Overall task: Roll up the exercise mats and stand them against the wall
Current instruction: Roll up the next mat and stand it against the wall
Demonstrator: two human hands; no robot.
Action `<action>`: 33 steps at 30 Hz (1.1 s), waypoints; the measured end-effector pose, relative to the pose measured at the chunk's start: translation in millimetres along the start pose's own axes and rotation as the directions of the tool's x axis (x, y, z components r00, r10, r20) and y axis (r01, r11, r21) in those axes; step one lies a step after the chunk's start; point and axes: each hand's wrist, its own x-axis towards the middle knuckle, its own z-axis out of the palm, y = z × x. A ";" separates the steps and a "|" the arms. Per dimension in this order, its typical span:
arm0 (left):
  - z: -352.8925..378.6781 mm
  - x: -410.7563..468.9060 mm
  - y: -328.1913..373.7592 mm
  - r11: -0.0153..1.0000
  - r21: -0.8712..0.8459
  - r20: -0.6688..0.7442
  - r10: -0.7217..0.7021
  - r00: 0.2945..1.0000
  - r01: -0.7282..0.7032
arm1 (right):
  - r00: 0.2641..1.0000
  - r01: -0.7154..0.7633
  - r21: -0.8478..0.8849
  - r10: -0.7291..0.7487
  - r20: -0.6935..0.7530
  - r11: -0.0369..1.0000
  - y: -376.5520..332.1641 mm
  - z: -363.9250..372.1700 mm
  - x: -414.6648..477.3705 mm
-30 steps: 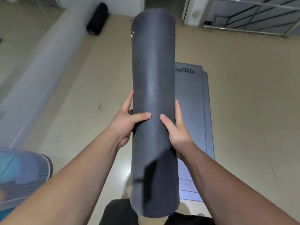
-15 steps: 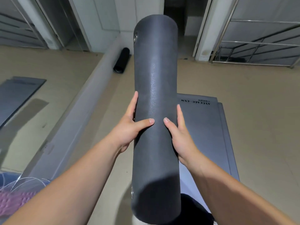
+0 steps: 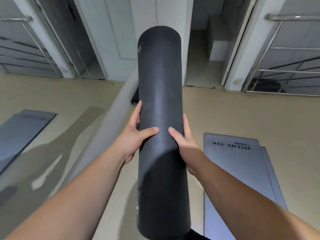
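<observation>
Fingers (image 3: 137, 111) of the left hand (image 3: 133, 135) wrap the rolled mat (image 3: 160, 80) from one side, thumb pressed on its front. The right hand (image 3: 186, 141) grips the opposite side the same way. The mat is upright between them, off the floor. Flat grey mat (image 3: 233, 170) lies on the floor (image 3: 242, 115) right of the fingers.

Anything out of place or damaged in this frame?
Nothing looks damaged. The left hand and right hand grip the rolled mat upright, tightly wound. Only oddity: the flat mats on the floor to the right lie stacked slightly askew, not yet rolled.
</observation>
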 end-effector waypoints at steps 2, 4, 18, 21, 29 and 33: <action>-16.5 44.9 14.8 1.000 -0.005 -0.008 0.000 1.000 0.000 | 1.000 0.013 -0.019 -0.013 -0.004 1.000 -16.6 4.8 47.0; -36.5 90.1 25.9 1.000 -0.004 -0.024 0.005 1.000 -0.005 | 0.999 0.036 -0.043 -0.036 0.002 0.998 -27.9 10.7 95.9; -213.0 445.8 71.8 0.999 -0.051 0.048 0.013 0.999 -0.010 | 0.991 0.078 -0.129 -0.091 -0.095 0.989 -58.1 82.9 470.5; -232.5 513.3 89.3 0.999 -0.038 0.075 0.004 0.997 -0.002 | 0.989 0.042 -0.122 -0.059 -0.138 0.992 -74.1 85.2 536.2; -263.6 716.6 95.1 0.999 -0.021 0.017 -0.040 0.999 0.041 | 0.985 -0.033 -0.138 0.009 -0.174 0.990 -82.4 51.5 743.9; -269.8 827.9 96.9 0.997 -0.049 -0.069 -0.064 0.996 0.061 | 0.993 -0.035 -0.152 0.017 -0.121 0.988 -92.7 21.6 865.1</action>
